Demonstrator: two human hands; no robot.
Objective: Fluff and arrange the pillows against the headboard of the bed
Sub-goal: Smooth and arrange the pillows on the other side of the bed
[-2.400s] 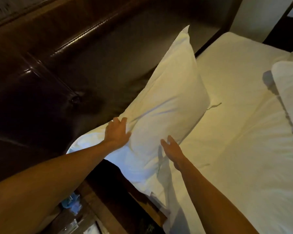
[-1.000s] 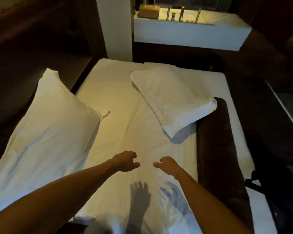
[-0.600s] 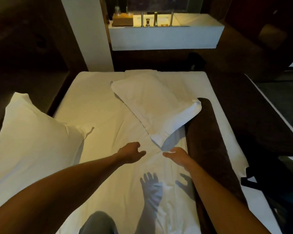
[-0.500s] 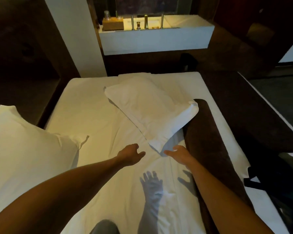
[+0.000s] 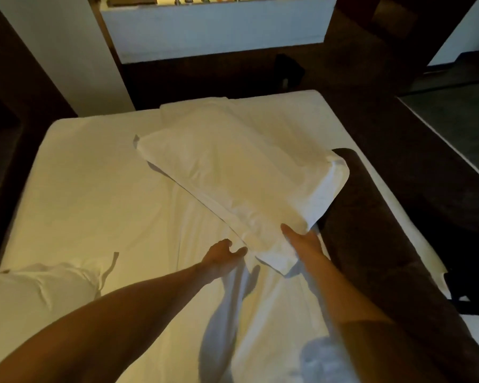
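Observation:
A white pillow lies askew across the middle of the bed, its far-right end on a brown runner. My right hand is at its near corner, thumb on top and fingers tucked under the edge. My left hand hovers open just left of that corner, fingertips almost touching the pillowcase flap. A second white pillow rests at the lower left, by the dark headboard, only partly in view.
A brown runner lies along the right side of the bed. Beyond the bed stand a white pillar and a white counter. A black bag strap shows at the right edge over dark floor.
I have turned from the pillow at the headboard to the one in the middle of the bed. Both hands have reached forward, and the right hand now holds its near corner.

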